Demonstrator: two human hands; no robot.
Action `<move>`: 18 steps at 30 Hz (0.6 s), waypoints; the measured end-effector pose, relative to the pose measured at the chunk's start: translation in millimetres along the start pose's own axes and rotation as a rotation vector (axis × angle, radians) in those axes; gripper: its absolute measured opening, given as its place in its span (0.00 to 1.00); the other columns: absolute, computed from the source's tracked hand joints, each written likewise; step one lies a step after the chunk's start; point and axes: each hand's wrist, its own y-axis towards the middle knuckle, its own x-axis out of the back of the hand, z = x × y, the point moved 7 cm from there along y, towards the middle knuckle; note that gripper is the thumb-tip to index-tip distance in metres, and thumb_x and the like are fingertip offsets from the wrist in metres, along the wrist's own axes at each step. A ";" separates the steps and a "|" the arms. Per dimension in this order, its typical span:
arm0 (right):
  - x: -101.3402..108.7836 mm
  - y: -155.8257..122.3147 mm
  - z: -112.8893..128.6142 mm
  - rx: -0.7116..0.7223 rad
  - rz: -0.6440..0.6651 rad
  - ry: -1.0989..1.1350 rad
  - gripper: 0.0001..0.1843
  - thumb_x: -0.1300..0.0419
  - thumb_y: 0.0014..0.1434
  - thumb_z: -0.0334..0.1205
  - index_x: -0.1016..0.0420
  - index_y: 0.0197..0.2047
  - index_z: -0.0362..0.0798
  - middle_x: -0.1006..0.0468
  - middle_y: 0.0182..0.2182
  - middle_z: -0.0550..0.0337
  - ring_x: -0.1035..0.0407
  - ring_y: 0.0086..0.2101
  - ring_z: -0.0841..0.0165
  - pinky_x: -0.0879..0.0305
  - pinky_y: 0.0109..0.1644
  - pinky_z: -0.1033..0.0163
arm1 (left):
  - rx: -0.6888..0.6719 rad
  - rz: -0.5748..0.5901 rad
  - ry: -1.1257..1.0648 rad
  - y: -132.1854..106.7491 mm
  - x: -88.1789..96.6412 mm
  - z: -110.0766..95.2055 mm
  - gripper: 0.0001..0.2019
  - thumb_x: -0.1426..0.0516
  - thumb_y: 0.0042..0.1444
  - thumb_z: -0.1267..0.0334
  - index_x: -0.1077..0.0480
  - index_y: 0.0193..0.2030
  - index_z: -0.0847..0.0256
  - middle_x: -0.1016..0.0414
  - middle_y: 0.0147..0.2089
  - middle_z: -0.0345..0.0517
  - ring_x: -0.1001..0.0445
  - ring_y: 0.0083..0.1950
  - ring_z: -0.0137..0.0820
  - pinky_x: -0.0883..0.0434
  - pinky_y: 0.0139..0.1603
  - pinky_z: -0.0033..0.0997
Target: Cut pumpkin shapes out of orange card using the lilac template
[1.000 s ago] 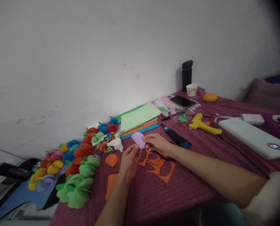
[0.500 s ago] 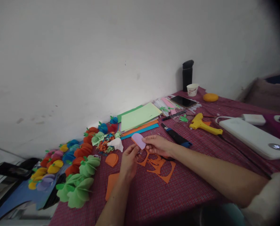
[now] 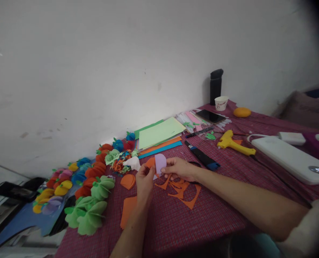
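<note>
While the left forearm (image 3: 131, 227) slants up from the bottom edge and the right forearm (image 3: 245, 197) stretches in from the lower right, both hands hang close together above the cloth-covered worktop (image 3: 180, 229). Left hand (image 3: 145, 181): fingers pinched on an orange paper piece (image 3: 150, 163), thumb toward the right hand. Right hand (image 3: 181, 169): thumb and fingers clamped on the right edge of a purple paper piece (image 3: 160, 164), palm turned inward. Purple piece stands between the hands, beside the orange one; whether joined, cannot tell. Orange offcuts (image 3: 189, 204) lie below the right hand; rounded orange cutouts (image 3: 127, 181) just left of the left hand. Yellow glue gun (image 3: 232, 144) well apart, farther right.
</note>
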 end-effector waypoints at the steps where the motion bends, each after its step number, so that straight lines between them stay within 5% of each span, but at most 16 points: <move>1: 0.7 0.1 -0.7 -0.006 -0.004 0.018 0.11 0.33 0.43 0.37 0.28 0.29 0.41 0.25 0.22 0.61 0.33 0.20 0.78 0.37 0.20 0.76 | 0.011 0.004 -0.016 0.4 -0.1 1.2 0.10 0.40 0.44 0.61 0.35 0.21 0.62 0.38 0.19 0.33 0.43 0.22 0.20 0.45 0.25 0.21; 10: 35.3 9.9 5.4 0.101 -0.259 0.130 0.09 0.41 0.54 0.40 0.34 0.27 0.44 0.28 0.19 0.64 0.35 0.18 0.79 0.37 0.20 0.77 | 0.231 -0.149 -0.340 6.8 13.9 13.3 0.10 0.37 0.38 0.61 0.31 0.24 0.63 0.31 0.24 0.37 0.34 0.26 0.22 0.42 0.27 0.22; 18: 42.1 7.9 16.9 0.205 -0.338 0.030 0.09 0.36 0.48 0.37 0.33 0.27 0.44 0.28 0.19 0.65 0.39 0.16 0.81 0.41 0.17 0.77 | 0.139 -0.168 -0.224 12.7 22.7 7.8 0.10 0.38 0.38 0.60 0.33 0.24 0.63 0.33 0.21 0.34 0.36 0.22 0.20 0.40 0.27 0.22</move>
